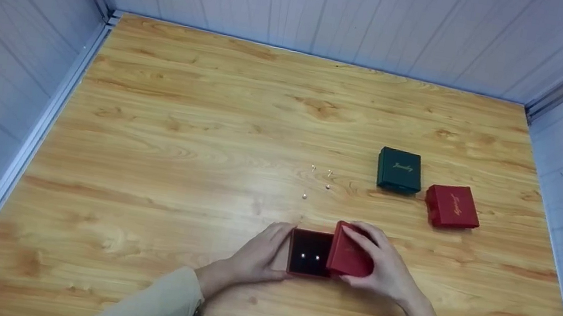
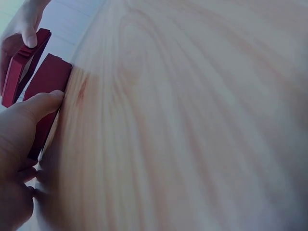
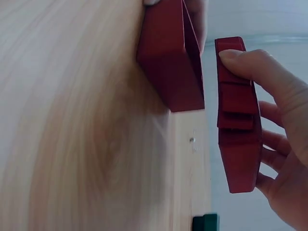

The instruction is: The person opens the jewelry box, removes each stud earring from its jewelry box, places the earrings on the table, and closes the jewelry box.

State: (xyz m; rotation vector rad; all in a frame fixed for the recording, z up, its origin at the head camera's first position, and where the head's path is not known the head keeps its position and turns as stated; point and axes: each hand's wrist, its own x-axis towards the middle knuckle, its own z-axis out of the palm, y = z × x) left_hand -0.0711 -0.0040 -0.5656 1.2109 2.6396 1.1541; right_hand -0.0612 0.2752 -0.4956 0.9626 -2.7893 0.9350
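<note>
A small red jewelry box (image 1: 306,275) stands uncovered on the wooden table, lined in black, with a pair of small shiny stud earrings (image 1: 303,255) in its lining. My left hand (image 1: 255,258) holds it from the left, thumb on the near side and fingers at the far corner. In my right hand (image 1: 383,264) is the box's red lid (image 1: 351,255), tilted and overlapping the box's right edge in the head view. The right wrist view shows a ribbon bow on the lid (image 3: 238,108), with the thumb pressing one side and fingers behind.
Several tiny loose earrings (image 1: 304,196) lie on the table beyond the box. A dark green jewelry box (image 1: 401,171) and a second red jewelry box (image 1: 454,207) sit closed at the right. Pale panel walls (image 1: 306,3) border the wooden table (image 1: 182,108) at the back and both sides.
</note>
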